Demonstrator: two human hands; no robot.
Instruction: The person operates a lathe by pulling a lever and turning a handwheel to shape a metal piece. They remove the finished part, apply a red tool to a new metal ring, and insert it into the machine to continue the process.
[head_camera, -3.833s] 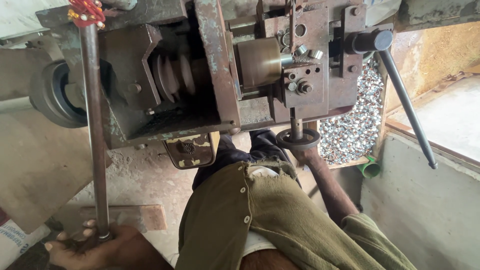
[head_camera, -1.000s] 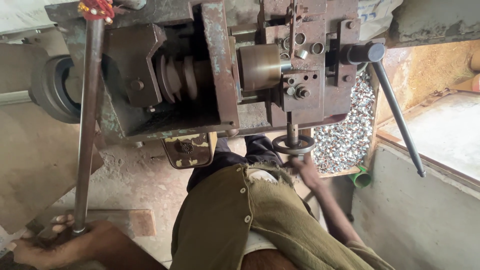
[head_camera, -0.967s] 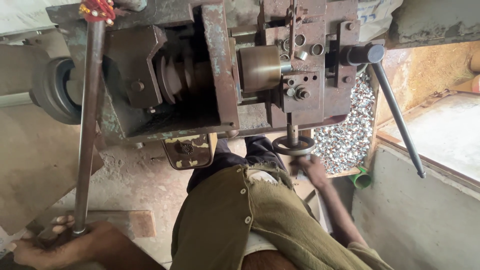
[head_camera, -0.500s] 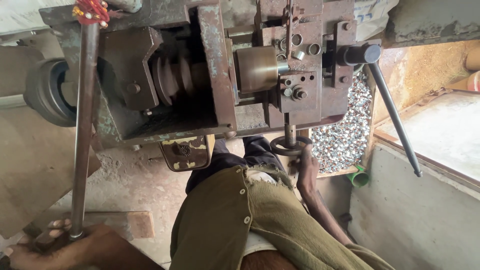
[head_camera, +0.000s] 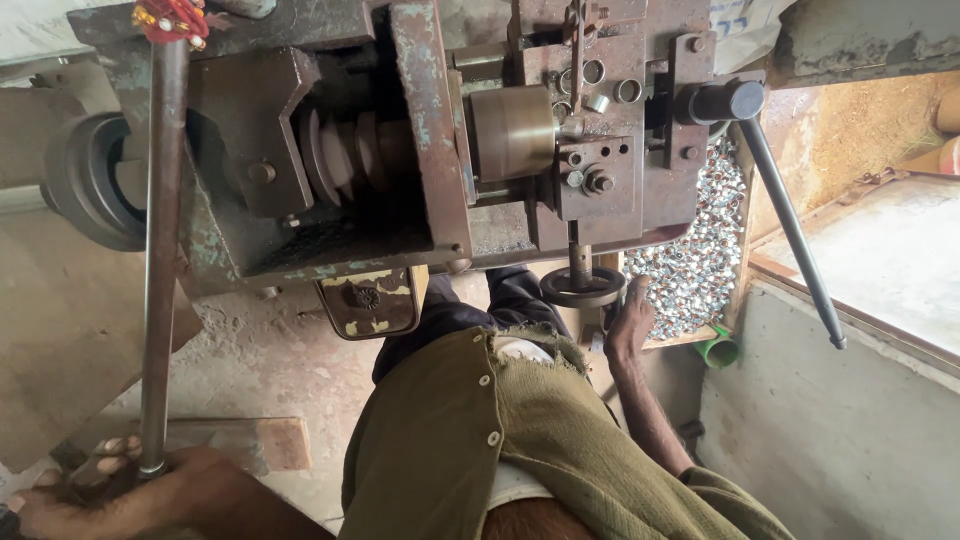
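Since half a second ago, right hand (head_camera: 628, 322) moved up, fingers now curled against the small round wheel (head_camera: 582, 288) under the rusty press (head_camera: 600, 180). Left hand (head_camera: 120, 490) closed around long rod (head_camera: 160, 250). Step: probably adjusting; next needs turning wheel steadily.

Left hand (head_camera: 120, 490) is lying at about 8 o'clock in the head view, low in the corner, knuckles toward the camera. Fingers (head_camera: 115, 452) are curling closed in a grip, tips pointing toward 12 o'clock; thumb not discernible. Left forearm is running off toward 5 o'clock, bare.

Right hand (head_camera: 628, 325) is sitting at about 3 o'clock from centre, arm extending from the 5 o'clock side, sleeve covering the upper arm, forearm bare. Wrist is nearly straight. Fingers are reaching toward 12 o'clock, loosely bent, back of hand facing the camera; closure unclear.
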